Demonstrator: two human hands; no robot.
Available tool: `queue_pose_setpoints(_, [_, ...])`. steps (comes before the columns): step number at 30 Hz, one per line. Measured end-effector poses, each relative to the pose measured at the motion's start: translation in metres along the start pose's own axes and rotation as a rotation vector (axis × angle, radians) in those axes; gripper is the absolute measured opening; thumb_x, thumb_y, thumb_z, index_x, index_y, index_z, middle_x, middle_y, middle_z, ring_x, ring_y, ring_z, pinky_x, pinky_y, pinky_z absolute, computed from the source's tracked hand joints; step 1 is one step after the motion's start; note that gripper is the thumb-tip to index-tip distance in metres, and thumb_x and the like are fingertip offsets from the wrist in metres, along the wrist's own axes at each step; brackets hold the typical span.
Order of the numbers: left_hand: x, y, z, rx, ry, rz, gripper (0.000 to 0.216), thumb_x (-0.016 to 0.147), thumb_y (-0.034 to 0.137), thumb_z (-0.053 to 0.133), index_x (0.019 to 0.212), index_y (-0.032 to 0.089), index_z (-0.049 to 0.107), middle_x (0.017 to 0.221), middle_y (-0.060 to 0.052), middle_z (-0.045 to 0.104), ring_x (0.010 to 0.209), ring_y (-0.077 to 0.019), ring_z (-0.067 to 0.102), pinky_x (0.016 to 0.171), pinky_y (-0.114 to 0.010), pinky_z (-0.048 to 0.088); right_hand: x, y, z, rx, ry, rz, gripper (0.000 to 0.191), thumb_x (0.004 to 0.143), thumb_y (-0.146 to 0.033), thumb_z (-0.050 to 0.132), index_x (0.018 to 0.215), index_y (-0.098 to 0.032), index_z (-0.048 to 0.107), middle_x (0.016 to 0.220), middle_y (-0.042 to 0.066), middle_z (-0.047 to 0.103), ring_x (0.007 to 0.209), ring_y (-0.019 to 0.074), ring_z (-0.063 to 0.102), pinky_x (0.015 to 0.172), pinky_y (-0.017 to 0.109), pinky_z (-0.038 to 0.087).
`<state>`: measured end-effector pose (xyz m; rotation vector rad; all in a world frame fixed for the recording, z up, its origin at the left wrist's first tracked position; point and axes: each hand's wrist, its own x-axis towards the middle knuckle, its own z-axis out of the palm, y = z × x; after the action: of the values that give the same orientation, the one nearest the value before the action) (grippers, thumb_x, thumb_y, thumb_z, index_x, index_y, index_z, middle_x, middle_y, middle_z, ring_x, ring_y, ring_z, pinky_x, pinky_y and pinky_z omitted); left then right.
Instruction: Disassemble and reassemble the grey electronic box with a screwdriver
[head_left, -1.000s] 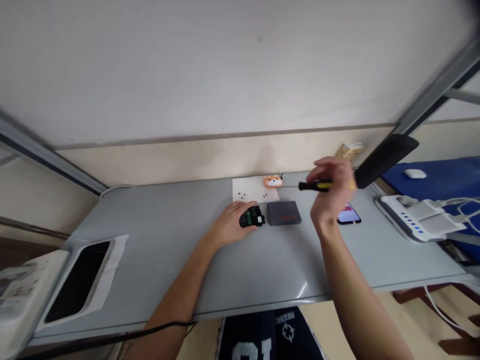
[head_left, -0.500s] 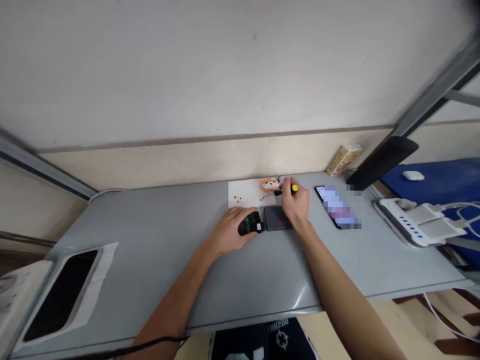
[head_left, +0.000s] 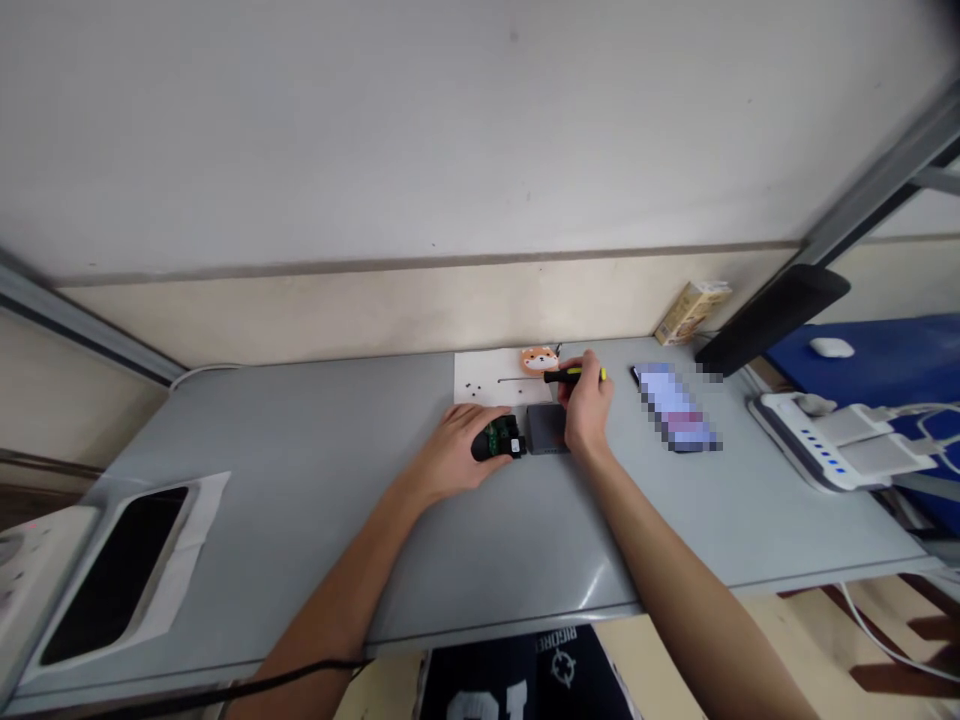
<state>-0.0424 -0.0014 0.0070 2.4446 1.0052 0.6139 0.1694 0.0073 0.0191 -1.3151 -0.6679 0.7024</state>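
Note:
My left hand (head_left: 454, 450) is closed around an opened black computer mouse (head_left: 495, 438), whose green circuit board and a small white label show. In my right hand (head_left: 587, 405) is a screwdriver (head_left: 559, 377) with a black and yellow handle. Its thin shaft points left over a white sheet of paper (head_left: 487, 365), and a tiny dark speck shows at the tip. Several small dark screws (head_left: 473, 389) lie on the paper. A dark grey box (head_left: 546, 430) sits between my hands, partly covered by the right one. At the back, an orange animal-face case (head_left: 540, 360) rests on the paper's edge.
A lit phone (head_left: 675, 408) lies to the right, before a power strip (head_left: 817, 440) with plugged-in chargers. A small carton (head_left: 691, 312) and a black upright object (head_left: 772, 320) stand behind. At the left lies a dark-screened device (head_left: 116, 575). A wall closes off the desk's back.
The screwdriver has swung to a flatter angle, and its tip has moved left and slightly up over the paper. My left hand keeps its hold on the mouse.

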Motion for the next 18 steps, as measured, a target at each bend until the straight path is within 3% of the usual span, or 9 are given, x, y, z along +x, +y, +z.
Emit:
queue_pose_setpoints(8, [0.0, -0.003, 0.0, 0.014, 0.015, 0.014, 0.054, 0.085, 0.034, 0.079, 0.135, 0.029, 0.058, 0.132, -0.005, 0.067, 0.124, -0.0282, 0.059, 0.113, -0.049, 0.042, 0.013, 0.003, -0.004, 0.017, 0.066, 0.076, 0.044, 0.094, -0.055, 0.046, 0.074, -0.02, 0.063, 0.05, -0.004, 0.046, 0.047, 0.0127, 0.044, 0.045, 0.025, 0.033])
queue_pose_setpoints(14, [0.0, 0.0, 0.001, 0.015, 0.029, 0.019, 0.056, 0.083, 0.032, 0.082, 0.134, 0.03, 0.059, 0.132, -0.003, 0.067, 0.124, -0.0272, 0.059, 0.113, -0.047, 0.043, 0.007, -0.006, -0.004, -0.023, 0.105, -0.058, 0.044, 0.096, -0.051, 0.046, 0.07, -0.02, 0.063, 0.051, -0.004, 0.048, 0.047, 0.0116, 0.047, 0.046, 0.025, 0.034])
queue_pose_setpoints(18, [-0.008, -0.003, -0.022, 0.013, 0.181, -0.025, 0.046, 0.089, 0.035, 0.076, 0.132, 0.03, 0.061, 0.134, -0.004, 0.066, 0.126, -0.0272, 0.059, 0.112, -0.047, 0.045, 0.004, -0.006, -0.004, -0.018, 0.107, -0.094, 0.044, 0.096, -0.049, 0.045, 0.069, -0.019, 0.062, 0.054, -0.003, 0.051, 0.047, 0.0109, 0.046, 0.046, 0.026, 0.034])
